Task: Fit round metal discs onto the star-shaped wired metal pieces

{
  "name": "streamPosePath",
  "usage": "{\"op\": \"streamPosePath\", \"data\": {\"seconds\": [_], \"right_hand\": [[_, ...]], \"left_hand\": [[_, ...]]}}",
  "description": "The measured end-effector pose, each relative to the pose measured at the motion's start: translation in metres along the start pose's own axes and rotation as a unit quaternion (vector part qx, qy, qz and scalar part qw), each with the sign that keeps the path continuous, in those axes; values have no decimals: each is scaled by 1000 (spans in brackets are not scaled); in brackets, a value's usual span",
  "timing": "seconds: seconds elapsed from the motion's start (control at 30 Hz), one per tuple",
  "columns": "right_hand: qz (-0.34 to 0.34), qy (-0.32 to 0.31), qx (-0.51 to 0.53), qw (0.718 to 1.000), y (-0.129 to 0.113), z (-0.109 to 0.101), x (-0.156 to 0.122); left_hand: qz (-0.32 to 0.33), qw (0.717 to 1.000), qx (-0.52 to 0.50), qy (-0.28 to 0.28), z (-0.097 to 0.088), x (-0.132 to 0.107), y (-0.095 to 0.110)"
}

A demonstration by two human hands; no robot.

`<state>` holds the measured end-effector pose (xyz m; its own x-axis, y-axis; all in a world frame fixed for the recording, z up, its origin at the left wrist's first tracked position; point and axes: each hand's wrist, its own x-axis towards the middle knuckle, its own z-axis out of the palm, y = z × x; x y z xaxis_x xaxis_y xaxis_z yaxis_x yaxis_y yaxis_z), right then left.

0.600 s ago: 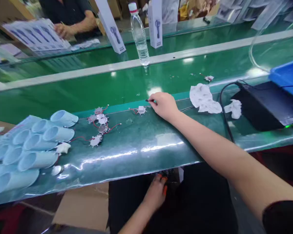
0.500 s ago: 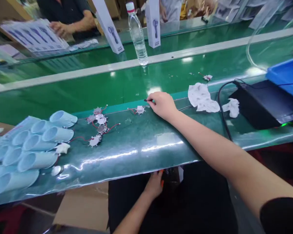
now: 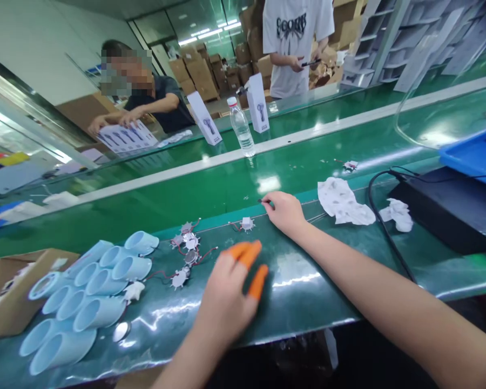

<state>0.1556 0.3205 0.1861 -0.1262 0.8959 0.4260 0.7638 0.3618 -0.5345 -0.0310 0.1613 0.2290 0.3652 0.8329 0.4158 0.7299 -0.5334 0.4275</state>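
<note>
My right hand [image 3: 285,212] rests on the far edge of the green mat [image 3: 243,281], fingers pinched on a thin dark-tipped tool [image 3: 264,201]. Just left of it lies a small spiked metal disc with a red wire [image 3: 246,223]. My left hand [image 3: 230,292] hovers above the mat near the front, fingers stretched out together with orange finger cots on them, holding nothing. A cluster of several more wired discs [image 3: 185,254] lies to its left, and beyond them a pile of light blue plastic tubes [image 3: 93,292].
Crumpled white tissues [image 3: 344,201] and a black box with a cable [image 3: 441,208] sit to the right, a blue tray [image 3: 473,154] behind. A water bottle [image 3: 241,127] and white product boxes [image 3: 258,102] stand across the conveyor, where two people work. A cardboard box [image 3: 8,286] sits left.
My left hand has come up from below the table edge to above the mat. The camera has tilted upward. My right hand stays on the tool.
</note>
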Motion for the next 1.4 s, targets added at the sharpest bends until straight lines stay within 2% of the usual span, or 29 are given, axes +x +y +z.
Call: {"op": "streamPosePath", "data": {"seconds": [0.03, 0.07, 0.13, 0.2, 0.27, 0.43, 0.5, 0.57, 0.67, 0.77, 0.83, 0.9, 0.97, 1.1, 1.17, 1.23, 1.27, 1.33, 1.4], "right_hand": [[0, 0, 0, 1000, 0, 0, 0], [0, -1, 0, 1000, -1, -1, 0], [4, 1, 3, 1000, -1, 0, 0], [5, 7, 7, 1000, 0, 1, 0], [4, 13, 11, 1000, 0, 3, 0], [12, 14, 14, 1000, 4, 7, -1], [16, 15, 12, 1000, 5, 6, 0], [21, 13, 10, 1000, 5, 6, 0], [28, 7, 12, 1000, 3, 5, 0], [27, 6, 18, 999, 1, 5, -1], [25, 7, 21, 999, 0, 5, -1], [24, 7, 23, 999, 0, 5, -1], [25, 6, 25, 999, -1, 4, -1], [28, 12, 25, 999, -1, 3, 0], [27, 13, 27, 999, 0, 3, 0], [26, 15, 30, 999, 0, 3, 1], [26, 16, 31, 999, 0, 3, 1], [29, 17, 34, 999, 1, 3, 1], [35, 16, 39, 999, 1, 2, 1]], "left_hand": [[-3, 999, 42, 9, 0, 23, -18], [-11, 998, 64, -5, 2, 42, -36], [-18, 994, 87, -66, 10, 71, -63], [-32, 989, 87, -117, 17, 87, -79], [-56, 985, 77, -142, 23, 100, -89], [-133, 975, 124, -128, 24, 150, -118], [-159, 968, 158, -112, 16, 171, -134], [-189, 956, 198, -106, 2, 182, -148], [-251, 921, 271, -122, -26, 171, -163], [-318, 875, 326, -167, -52, 140, -172], [-343, 855, 338, -191, -62, 119, -177], [-343, 854, 333, -205, -66, 104, -181], [-326, 866, 317, -207, -67, 97, -183], [-288, 902, 268, -178, -70, 101, -174], [-263, 933, 202, -142, -71, 105, -161], [-237, 966, 44, -91, -67, 106, -144], [-225, 970, -58, -75, -62, 105, -135], [-205, 947, -235, -82, -46, 99, -119], [-191, 931, -286, -124, -26, 90, -109]]}}
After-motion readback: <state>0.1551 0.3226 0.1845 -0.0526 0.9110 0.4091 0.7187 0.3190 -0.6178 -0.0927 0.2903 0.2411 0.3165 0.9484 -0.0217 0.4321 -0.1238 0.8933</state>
